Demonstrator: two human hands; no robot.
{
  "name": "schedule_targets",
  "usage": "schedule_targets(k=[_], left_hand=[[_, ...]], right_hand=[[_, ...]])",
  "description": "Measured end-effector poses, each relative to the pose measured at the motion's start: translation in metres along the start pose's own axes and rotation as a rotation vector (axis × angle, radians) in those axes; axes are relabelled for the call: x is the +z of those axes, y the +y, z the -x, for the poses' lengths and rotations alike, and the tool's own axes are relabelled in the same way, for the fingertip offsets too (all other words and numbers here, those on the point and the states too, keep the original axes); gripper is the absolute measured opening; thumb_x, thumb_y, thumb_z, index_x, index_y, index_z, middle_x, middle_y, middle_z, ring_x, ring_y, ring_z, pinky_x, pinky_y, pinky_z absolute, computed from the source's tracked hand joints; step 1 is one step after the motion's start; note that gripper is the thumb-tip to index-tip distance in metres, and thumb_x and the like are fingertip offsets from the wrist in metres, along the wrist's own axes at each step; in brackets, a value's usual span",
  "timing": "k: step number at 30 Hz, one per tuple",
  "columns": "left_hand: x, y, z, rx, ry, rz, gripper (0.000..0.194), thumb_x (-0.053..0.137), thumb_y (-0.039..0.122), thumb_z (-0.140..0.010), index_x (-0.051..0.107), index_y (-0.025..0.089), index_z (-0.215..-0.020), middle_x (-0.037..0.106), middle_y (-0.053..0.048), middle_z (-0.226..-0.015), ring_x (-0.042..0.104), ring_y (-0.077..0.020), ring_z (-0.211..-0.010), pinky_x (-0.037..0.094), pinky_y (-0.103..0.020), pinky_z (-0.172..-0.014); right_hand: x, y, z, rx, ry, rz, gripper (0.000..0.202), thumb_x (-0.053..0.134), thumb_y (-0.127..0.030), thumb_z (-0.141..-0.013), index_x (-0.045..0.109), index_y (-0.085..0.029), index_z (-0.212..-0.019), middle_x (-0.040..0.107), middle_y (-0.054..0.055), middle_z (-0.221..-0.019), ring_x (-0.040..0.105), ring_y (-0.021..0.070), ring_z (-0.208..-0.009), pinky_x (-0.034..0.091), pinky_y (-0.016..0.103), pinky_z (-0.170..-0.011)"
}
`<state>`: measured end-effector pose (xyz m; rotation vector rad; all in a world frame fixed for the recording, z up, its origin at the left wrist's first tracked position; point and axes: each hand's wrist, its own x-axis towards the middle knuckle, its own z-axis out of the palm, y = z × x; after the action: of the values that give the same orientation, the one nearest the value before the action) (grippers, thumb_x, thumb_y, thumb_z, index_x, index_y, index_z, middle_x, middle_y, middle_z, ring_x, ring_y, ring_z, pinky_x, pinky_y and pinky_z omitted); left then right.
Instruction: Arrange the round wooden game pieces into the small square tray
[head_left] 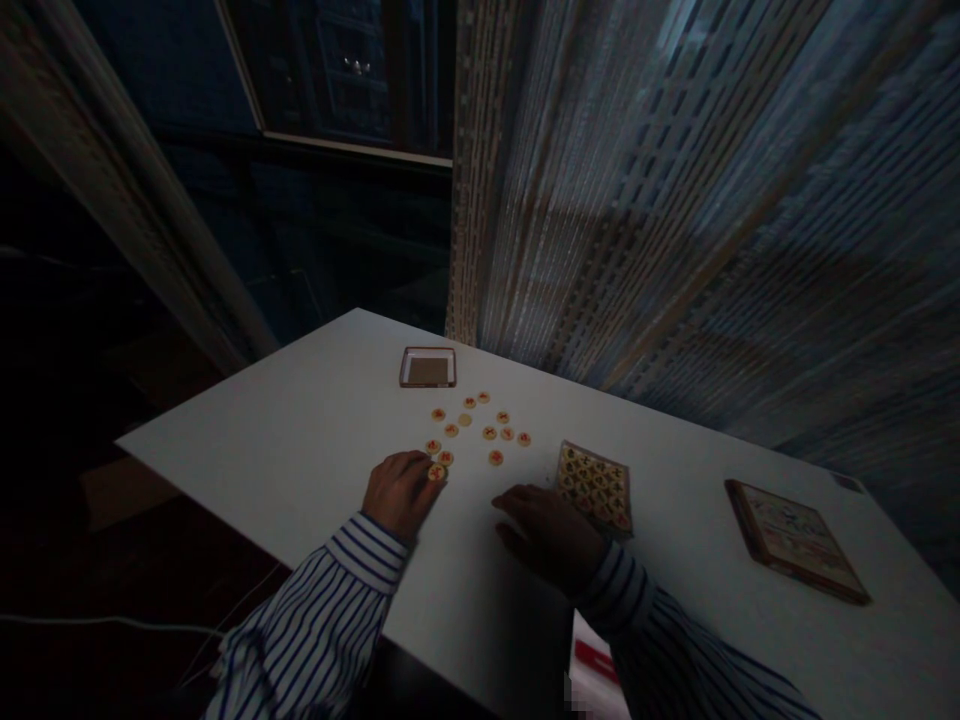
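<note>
Round xiangqi pieces with red characters, such as this xiangqi piece (496,457), lie scattered over the middle of the white table (315,400). One of them shows a blank face. My left hand (401,493) is closed on a xiangqi piece (437,473) at the near left of the group, its thumb and fingers at the edge. Two more pieces sit just beyond those fingertips. Over the table to the right, my right hand (547,530) is open, fingers stretched to the left, holding nothing visible. Beside it is a box (628,490) filled with rows of pieces; the hand hides its near left part.
A shallow tray-like lid or box (428,386) lies at the back of the table. To the right rests a flat patterned box (806,540). String curtains (600,200) hang along the table's far edge. A white cable (112,622) runs at the lower left.
</note>
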<state>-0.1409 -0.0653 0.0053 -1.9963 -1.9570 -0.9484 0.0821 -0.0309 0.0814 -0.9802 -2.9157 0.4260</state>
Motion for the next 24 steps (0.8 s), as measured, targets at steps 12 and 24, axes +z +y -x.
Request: schedule_targets(k=[12, 24], left_hand=[[-0.013, 0.026, -0.004, 0.199, 0.102, 0.117, 0.021, 0.051, 0.031, -0.082, 0.059, 0.018, -0.097, 0.066, -0.008, -0.095, 0.058, -0.0218, -0.089, 0.044, -0.040, -0.079], [-0.011, 0.052, -0.009, 0.282, 0.103, 0.217, 0.018, 0.053, 0.029, -0.081, 0.059, 0.018, -0.095, 0.065, -0.007, -0.091, 0.058, -0.0216, -0.088, 0.045, -0.042, -0.080]], right_hand=[[0.001, 0.008, 0.008, 0.001, 0.096, -0.047, 0.028, 0.047, -0.020, -0.081, 0.060, -0.015, -0.106, 0.064, 0.010, -0.100, 0.060, 0.0194, -0.090, 0.046, 0.031, -0.079], [0.003, 0.019, 0.022, 0.006, 0.225, -0.075, 0.025, 0.050, -0.019, -0.079, 0.061, -0.014, -0.101, 0.066, 0.010, -0.096, 0.062, 0.0201, -0.086, 0.049, 0.034, -0.076]])
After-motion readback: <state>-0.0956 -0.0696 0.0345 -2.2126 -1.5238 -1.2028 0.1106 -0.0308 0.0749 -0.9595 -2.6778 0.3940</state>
